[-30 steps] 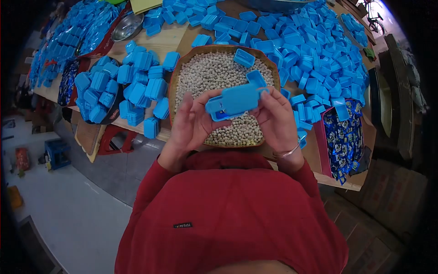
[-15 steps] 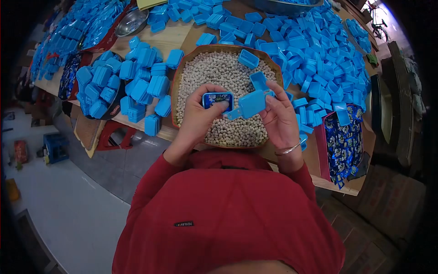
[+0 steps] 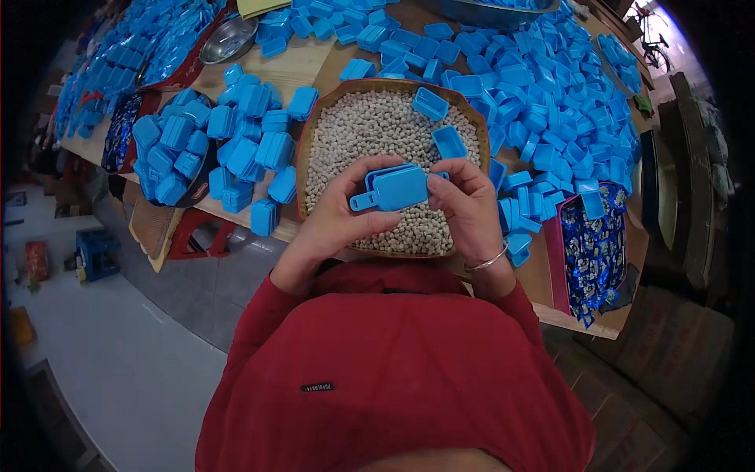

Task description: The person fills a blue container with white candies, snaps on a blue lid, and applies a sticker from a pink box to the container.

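Note:
Over a red-rimmed tray (image 3: pixel 301 169) of small pale round beads or seeds (image 3: pixel 354 118), my two hands meet. Between the fingers and thumb of my left hand (image 3: pixel 342 212) is a small blue plastic box, mostly hidden under its lid. The flat blue lid (image 3: pixel 401 189) lies over the box's top, its slotted tab pointing left. My right hand (image 3: pixel 470 206) pinches the lid's right end. Just beyond, two open blue boxes (image 3: pixel 449 142) rest on the beads.
Closed blue boxes (image 3: pixel 255 157) are piled at left, some in a dark bowl (image 3: pixel 206 169). Open blue boxes (image 3: pixel 543 110) heap up at right. A pink-edged container (image 3: pixel 555 256) holds blue printed packets (image 3: pixel 594 259). A metal bowl (image 3: pixel 228 41) stands at the back left.
My right hand has brought the lid left onto the box in my left hand, covering the printed packet that showed inside. My left thumb has moved off the packet to the box's near side.

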A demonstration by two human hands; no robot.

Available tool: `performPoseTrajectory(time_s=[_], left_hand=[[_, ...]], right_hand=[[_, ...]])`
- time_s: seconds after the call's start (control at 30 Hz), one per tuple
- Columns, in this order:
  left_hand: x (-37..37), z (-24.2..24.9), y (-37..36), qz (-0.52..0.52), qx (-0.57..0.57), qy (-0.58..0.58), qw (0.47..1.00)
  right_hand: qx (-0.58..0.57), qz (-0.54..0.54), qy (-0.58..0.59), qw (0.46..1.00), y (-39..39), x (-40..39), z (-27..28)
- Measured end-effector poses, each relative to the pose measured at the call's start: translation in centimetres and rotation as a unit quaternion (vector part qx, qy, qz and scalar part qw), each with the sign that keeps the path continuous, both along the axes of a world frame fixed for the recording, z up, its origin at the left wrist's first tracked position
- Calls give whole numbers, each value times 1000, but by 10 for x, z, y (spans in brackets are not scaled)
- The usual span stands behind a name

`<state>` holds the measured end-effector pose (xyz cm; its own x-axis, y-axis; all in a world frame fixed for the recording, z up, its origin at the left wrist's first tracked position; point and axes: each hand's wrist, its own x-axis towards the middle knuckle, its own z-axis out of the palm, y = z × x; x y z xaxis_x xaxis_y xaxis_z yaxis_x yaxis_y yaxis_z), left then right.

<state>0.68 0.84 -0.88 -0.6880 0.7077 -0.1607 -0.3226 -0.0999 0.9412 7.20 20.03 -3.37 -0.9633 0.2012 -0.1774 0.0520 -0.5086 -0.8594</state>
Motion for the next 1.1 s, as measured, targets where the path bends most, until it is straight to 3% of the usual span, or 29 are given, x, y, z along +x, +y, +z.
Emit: performPoseTrajectory(time_s=[0.3, 0.6, 1.1], left_hand=[[2, -6, 2, 24, 1, 23, 999], [2, -7, 5, 38, 3, 26, 999], [5, 2, 4, -6, -20, 87, 996]], right_hand=[[96, -19, 26, 995, -4, -1, 2], [77, 28, 1, 997, 2, 0, 7], [144, 90, 25, 985, 11, -2, 18]])
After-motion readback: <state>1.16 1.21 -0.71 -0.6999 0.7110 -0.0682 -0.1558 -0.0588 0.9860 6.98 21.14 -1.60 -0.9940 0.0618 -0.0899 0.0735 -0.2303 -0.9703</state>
